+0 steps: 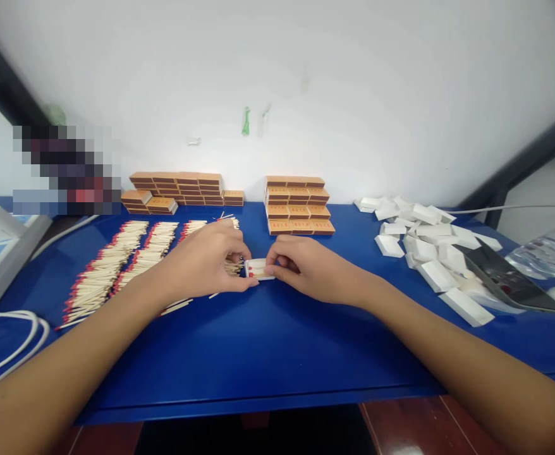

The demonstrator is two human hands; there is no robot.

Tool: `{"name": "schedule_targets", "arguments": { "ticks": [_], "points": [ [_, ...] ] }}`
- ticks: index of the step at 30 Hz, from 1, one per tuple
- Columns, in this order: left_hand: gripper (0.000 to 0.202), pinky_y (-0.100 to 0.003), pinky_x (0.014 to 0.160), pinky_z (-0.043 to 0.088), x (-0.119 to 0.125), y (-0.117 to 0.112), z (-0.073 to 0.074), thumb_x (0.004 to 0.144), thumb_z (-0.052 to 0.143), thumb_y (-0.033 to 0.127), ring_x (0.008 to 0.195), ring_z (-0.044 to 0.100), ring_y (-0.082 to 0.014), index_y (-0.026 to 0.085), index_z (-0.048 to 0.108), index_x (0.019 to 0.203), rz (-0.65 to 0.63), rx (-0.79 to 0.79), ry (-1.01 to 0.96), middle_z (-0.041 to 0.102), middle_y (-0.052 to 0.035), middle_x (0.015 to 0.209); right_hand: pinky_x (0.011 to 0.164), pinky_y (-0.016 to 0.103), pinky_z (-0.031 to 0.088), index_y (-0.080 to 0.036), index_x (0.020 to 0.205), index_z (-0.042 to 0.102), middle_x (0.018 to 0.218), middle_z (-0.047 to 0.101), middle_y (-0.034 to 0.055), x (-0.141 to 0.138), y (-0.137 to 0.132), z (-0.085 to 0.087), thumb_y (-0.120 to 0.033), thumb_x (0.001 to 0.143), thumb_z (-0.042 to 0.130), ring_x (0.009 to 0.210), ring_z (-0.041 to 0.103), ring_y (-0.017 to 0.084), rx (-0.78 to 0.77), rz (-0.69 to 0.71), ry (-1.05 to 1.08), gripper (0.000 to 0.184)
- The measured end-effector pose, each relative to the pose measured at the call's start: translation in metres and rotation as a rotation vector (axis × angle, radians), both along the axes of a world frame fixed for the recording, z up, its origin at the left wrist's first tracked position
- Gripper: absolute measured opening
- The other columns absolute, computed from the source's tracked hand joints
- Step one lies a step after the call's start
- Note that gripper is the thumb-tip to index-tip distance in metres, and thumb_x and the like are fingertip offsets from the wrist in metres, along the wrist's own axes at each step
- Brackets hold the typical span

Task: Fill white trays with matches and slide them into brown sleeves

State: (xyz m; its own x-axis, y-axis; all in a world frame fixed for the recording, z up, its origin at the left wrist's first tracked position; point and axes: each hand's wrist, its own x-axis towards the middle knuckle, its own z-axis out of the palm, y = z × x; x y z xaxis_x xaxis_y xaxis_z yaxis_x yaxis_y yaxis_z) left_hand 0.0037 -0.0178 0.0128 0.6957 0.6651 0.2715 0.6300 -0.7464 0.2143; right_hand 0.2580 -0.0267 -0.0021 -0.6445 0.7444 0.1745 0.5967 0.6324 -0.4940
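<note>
A small white matchbox tray (257, 261) lies on the blue table, with a few red-headed matches (258, 270) inside it. My left hand (211, 256) grips the tray's left end, thumb at the near side and fingers at the far side. Over the tray's right end, the fingertips of my right hand (296, 262) are pinched together on the pale match sticks; the exact contact is partly hidden. Behind my left hand lies a pile of loose matches (232, 265), partly covered. More rows of matches (102, 268) spread to the left.
Closed orange-brown matchboxes stand stacked along the wall, in a left stack (177, 186) and a right stack (301, 208). Empty white trays (424, 243) are heaped at right, beside a dark phone (509, 275) and clear plastic (550, 249). A white cable (16, 316) curls at left.
</note>
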Motion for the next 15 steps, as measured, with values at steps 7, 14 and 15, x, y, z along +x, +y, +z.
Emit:
{"name": "schedule_targets", "arguments": {
  "ticks": [7,14,15],
  "points": [
    [0.027,-0.037,0.078,0.043,-0.019,0.012,0.010,0.089,0.083,0.048,0.087,0.059,-0.0250,0.020,0.080,0.090,0.086,0.188,-0.075,0.070,-0.0052,0.081,0.072,0.031,0.040,-0.021,0.100,0.069,0.088,0.062,0.0020,-0.017,-0.017,-0.003,-0.030,0.107,0.063,0.077,0.055,0.016,0.169,0.010,0.168,0.013],
    [0.027,-0.039,0.080,0.042,-0.024,0.018,0.007,0.090,0.083,0.047,0.090,0.058,-0.0258,0.021,0.077,0.088,0.187,0.219,-0.076,0.070,-0.0056,0.083,0.073,0.030,0.042,-0.019,0.106,0.069,0.102,0.066,0.0040,-0.049,-0.031,-0.019,-0.028,0.106,0.070,0.079,0.056,0.015,0.038,0.099,0.038,0.009],
    [0.027,-0.039,0.079,0.042,-0.023,0.019,0.006,0.090,0.083,0.047,0.090,0.058,-0.0257,0.021,0.076,0.088,0.189,0.216,-0.079,0.071,-0.0053,0.083,0.074,0.030,0.042,-0.019,0.104,0.069,0.102,0.066,0.0040,-0.052,-0.030,-0.020,-0.026,0.106,0.069,0.079,0.056,0.015,0.038,0.099,0.046,0.008]
  ]
}}
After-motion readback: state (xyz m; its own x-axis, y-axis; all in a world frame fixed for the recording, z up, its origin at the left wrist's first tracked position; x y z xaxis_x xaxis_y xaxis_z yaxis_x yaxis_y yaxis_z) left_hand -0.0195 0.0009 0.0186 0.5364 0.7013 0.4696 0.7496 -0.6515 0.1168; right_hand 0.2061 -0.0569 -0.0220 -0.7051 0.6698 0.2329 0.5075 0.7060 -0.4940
